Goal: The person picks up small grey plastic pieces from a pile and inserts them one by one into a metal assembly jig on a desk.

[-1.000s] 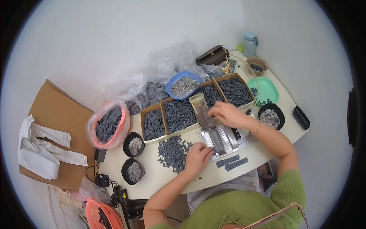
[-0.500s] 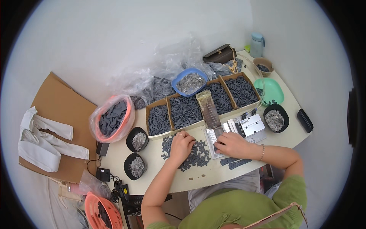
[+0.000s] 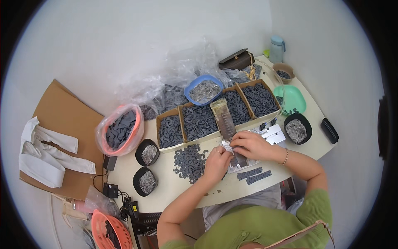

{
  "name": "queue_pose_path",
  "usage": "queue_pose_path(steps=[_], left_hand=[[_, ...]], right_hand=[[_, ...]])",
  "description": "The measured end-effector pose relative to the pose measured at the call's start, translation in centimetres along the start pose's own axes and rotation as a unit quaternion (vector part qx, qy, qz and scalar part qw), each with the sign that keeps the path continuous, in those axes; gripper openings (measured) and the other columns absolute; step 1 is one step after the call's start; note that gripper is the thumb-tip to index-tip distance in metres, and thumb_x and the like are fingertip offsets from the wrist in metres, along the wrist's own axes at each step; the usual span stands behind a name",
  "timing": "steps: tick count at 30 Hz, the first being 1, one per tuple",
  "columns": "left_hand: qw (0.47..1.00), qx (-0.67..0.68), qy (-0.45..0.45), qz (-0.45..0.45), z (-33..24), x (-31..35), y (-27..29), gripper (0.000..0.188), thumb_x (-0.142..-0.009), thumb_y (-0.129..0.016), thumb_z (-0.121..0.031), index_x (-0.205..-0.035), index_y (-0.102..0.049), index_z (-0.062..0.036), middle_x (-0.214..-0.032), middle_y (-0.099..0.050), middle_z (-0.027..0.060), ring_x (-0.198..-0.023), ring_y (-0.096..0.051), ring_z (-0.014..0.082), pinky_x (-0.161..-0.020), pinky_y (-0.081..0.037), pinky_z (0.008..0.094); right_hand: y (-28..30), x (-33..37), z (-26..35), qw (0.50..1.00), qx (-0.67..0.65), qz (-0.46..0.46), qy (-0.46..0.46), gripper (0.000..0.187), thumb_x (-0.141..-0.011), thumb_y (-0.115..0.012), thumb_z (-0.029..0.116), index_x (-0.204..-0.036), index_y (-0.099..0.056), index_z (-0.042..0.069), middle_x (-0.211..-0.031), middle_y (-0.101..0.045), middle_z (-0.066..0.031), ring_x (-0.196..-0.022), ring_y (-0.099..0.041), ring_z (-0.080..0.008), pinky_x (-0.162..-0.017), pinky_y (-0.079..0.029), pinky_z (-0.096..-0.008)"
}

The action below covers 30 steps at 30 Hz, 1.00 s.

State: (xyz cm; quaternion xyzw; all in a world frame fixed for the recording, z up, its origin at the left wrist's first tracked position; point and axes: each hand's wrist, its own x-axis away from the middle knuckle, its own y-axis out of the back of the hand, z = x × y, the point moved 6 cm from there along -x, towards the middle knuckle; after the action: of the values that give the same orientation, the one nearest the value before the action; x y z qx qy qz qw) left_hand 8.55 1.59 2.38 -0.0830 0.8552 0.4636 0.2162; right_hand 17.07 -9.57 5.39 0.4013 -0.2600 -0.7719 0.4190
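Note:
My left hand [image 3: 218,162] is at the left edge of a metal jig [image 3: 234,169], thumb and fingers pinched together; anything between them is too small to make out. Bent over the same jig, my right hand [image 3: 252,146] has its fingertips close together near the left ones, and what they hold is hidden. A long clear plastic piece [image 3: 224,118] slants from the jig toward the far side. Left of the jig lies a loose pile of small dark grey parts [image 3: 188,164]. Two flat toothed grey strips [image 3: 258,177] lie at the jig's near side.
Behind the jig stands a divided cardboard box [image 3: 190,139] of grey parts, with a blue tray [image 3: 188,96] of metal pins on it. Black bowls [image 3: 141,172] of pins stand left, another black bowl [image 3: 307,137] right. Farther out are a green tray [image 3: 296,97] and an orange basket [image 3: 139,133].
My left hand has moved right, from the loose pile to the jig. My right hand has shifted to the far side along the jig, and both hands are now close together. The view has shifted slightly.

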Motion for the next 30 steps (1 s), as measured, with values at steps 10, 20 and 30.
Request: queue_pose_path(steps=[10, 20, 30], left_hand=[[0.992, -0.126, -0.009, 0.020, -2.7, 2.9, -0.8, 0.054, -0.079, -0.069, -0.023, -0.123, -0.053, 0.0040, -0.115, -0.049, 0.0174, -0.102, -0.049, 0.0326, -0.083, -0.041, 0.0431], [0.986, -0.167, -0.012, 0.026, -2.7, 3.0, -0.5, 0.061, -0.081, -0.067, -0.033, -0.129, -0.049, 0.0008, -0.125, -0.046, 0.0180, -0.112, -0.045, 0.0328, -0.092, -0.036, 0.0459], [0.995, -0.102, -0.023, 0.007, -1.2, 0.9, 0.4, 0.035, -0.077, -0.071, -0.023, -0.107, -0.065, -0.0054, -0.105, -0.056, 0.0112, -0.097, -0.053, 0.0288, -0.083, -0.040, 0.0419]], right_hand=[[-7.2, -7.8, -0.2, 0.992, 0.028, 0.108, 0.054, 0.013, -0.080, -0.060, 0.013, -0.087, -0.067, 0.004, -0.085, -0.067, -0.0148, -0.082, -0.065, -0.0346, -0.073, -0.052, -0.0431], [-5.0, -8.4, 0.3, 0.995, 0.005, 0.090, 0.048, 0.015, -0.076, -0.063, 0.015, -0.087, -0.065, 0.005, -0.081, -0.065, -0.0131, -0.079, -0.066, -0.0321, -0.067, -0.052, -0.0425], [-2.2, -2.1, -1.8, 0.995, 0.045, 0.079, -0.040, 0.018, -0.079, -0.068, 0.021, -0.080, -0.062, 0.004, -0.077, -0.062, -0.0116, -0.074, -0.062, -0.0334, -0.066, -0.049, -0.0415]])
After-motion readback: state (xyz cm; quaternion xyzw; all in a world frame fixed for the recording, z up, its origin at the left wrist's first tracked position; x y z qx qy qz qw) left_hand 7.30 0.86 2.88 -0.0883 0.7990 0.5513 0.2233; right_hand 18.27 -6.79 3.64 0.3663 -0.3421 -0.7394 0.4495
